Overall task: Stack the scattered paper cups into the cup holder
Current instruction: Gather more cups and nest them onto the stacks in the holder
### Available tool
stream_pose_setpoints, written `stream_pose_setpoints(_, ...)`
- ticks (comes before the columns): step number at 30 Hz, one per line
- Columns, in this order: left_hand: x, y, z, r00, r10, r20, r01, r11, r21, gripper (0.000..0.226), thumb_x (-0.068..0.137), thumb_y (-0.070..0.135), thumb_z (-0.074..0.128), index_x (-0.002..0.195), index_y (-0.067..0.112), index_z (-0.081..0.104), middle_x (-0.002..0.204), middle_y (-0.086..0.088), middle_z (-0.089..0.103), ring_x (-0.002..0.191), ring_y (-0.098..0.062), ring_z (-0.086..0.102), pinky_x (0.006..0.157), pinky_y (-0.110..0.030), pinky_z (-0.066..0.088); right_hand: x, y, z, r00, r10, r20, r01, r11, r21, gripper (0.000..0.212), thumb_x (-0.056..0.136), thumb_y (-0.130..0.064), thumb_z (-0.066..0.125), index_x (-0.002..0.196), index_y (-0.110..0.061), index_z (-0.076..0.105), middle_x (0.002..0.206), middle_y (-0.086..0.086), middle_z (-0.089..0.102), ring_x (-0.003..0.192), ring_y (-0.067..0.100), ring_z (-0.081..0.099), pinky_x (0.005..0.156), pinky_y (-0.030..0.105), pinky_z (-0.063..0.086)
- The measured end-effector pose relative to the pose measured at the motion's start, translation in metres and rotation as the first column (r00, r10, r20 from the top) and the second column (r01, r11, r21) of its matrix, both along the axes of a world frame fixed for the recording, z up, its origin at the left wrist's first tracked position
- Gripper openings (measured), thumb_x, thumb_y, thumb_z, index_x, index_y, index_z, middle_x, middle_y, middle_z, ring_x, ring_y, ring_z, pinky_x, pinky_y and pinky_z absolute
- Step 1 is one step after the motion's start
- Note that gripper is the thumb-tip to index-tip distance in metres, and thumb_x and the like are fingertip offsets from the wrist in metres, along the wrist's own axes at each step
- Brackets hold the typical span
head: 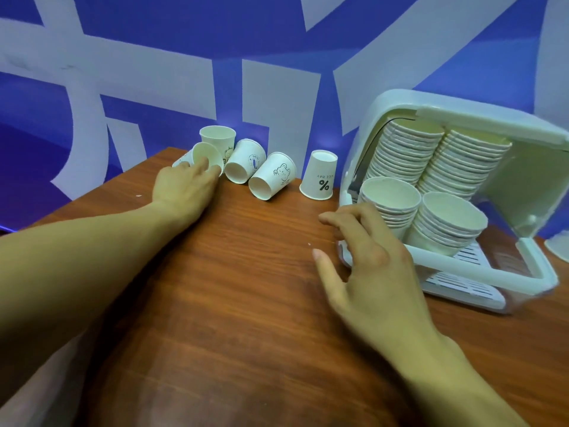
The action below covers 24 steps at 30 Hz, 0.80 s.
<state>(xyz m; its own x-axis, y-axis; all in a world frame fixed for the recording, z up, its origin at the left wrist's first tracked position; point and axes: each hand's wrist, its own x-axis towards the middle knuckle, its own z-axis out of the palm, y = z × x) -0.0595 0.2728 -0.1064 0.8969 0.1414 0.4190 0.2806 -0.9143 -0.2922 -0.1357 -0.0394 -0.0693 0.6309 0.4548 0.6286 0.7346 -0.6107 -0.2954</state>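
Observation:
Several white paper cups lie scattered at the far edge of the wooden table (234, 272). My left hand (184, 186) grips a tipped cup (204, 155) at its rim. Behind it stands an upright cup (217, 138). Two cups lie on their sides: one with a small print (244, 161) and one with a bear drawing (272, 175). A cup with a % mark (319, 175) stands upside down. The white cup holder (480, 118) at the right has its lid raised and holds several stacks of cups (452, 223). My right hand (366, 257) hovers open beside the holder's front.
A blue wall with large white shapes (277, 87) rises directly behind the table's far edge. A white object (558, 245) is cut off at the right edge. The holder's slotted tray (462, 282) juts toward me.

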Motion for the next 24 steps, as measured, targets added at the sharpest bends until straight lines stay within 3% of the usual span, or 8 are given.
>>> stream_pose_setpoints(3,0.000,-0.001,-0.002,1.000,0.024,0.001,-0.024,1.000,-0.017,0.014,0.090,0.007,0.051,0.101,0.013,0.057,0.084,-0.006,0.048,0.070,-0.027,0.042,0.049,-0.032,0.030,0.001,0.002,-0.002,1.000,0.001,0.004,0.000,1.000,-0.013,0.037,0.084,-0.022,0.070,0.120,-0.018,0.060,0.113,-0.004,0.051,0.087,0.012,0.055,0.079,0.026,0.046)
stream_pose_setpoints(7,-0.013,-0.003,-0.001,0.997,-0.041,0.066,0.043,0.998,-0.039,0.015,0.091,0.006,0.051,0.104,0.009,0.057,0.099,-0.012,0.055,0.080,-0.031,0.050,0.050,-0.034,0.034,-0.002,0.005,-0.002,1.000,0.022,-0.021,-0.022,0.999,-0.024,0.040,0.084,-0.023,0.070,0.122,-0.018,0.059,0.114,-0.005,0.050,0.086,0.013,0.056,0.077,0.033,0.051)
stream_pose_setpoints(11,-0.041,-0.027,0.002,0.946,-0.045,0.323,0.109,0.977,-0.184,0.019,0.086,0.005,0.059,0.104,0.011,0.058,0.103,-0.009,0.054,0.080,-0.030,0.049,0.049,-0.032,0.031,0.002,0.007,0.002,1.000,0.006,-0.031,-0.007,0.999,-0.032,0.042,0.084,-0.026,0.069,0.125,-0.020,0.058,0.115,-0.005,0.052,0.089,0.014,0.057,0.078,0.035,0.051)
stream_pose_setpoints(14,-0.064,-0.067,-0.001,0.830,0.051,0.556,0.174,0.923,-0.344,0.005,0.090,0.016,0.061,0.095,0.017,0.061,0.095,-0.003,0.055,0.077,-0.028,0.050,0.048,-0.030,0.029,0.008,0.016,0.006,0.997,-0.048,-0.066,0.047,0.999,-0.013,0.042,0.084,-0.029,0.069,0.124,-0.021,0.059,0.114,-0.005,0.053,0.091,0.014,0.057,0.083,0.034,0.050)
stream_pose_setpoints(16,-0.074,-0.083,-0.003,0.772,0.088,0.629,0.235,0.880,-0.411,0.006,0.093,0.025,0.058,0.093,0.020,0.060,0.093,0.000,0.053,0.077,-0.025,0.050,0.050,-0.029,0.029,0.015,0.028,0.008,0.991,-0.071,-0.116,0.070,0.997,-0.014,0.041,0.084,-0.032,0.068,0.123,-0.024,0.059,0.113,-0.006,0.055,0.092,0.015,0.058,0.086,0.035,0.049)
stream_pose_setpoints(20,-0.076,-0.078,-0.006,0.748,0.088,0.658,0.298,0.841,-0.452,0.012,0.095,0.028,0.055,0.093,0.018,0.060,0.093,0.000,0.054,0.075,-0.026,0.054,0.052,-0.029,0.032,0.042,0.062,0.015,0.974,-0.141,-0.175,0.131,0.989,-0.067,0.037,0.085,-0.045,0.063,0.116,-0.026,0.060,0.113,-0.003,0.062,0.103,0.020,0.058,0.090,0.038,0.047)
stream_pose_setpoints(24,-0.065,-0.070,-0.008,0.746,0.105,0.658,0.332,0.798,-0.503,0.014,0.097,0.030,0.055,0.095,0.017,0.060,0.092,-0.001,0.054,0.068,-0.029,0.055,0.053,-0.030,0.032,0.084,0.104,0.023,0.935,-0.215,-0.283,0.184,0.974,-0.132,0.052,0.083,-0.053,0.061,0.123,-0.019,0.056,0.117,0.002,0.063,0.108,0.024,0.058,0.086,0.036,0.046)
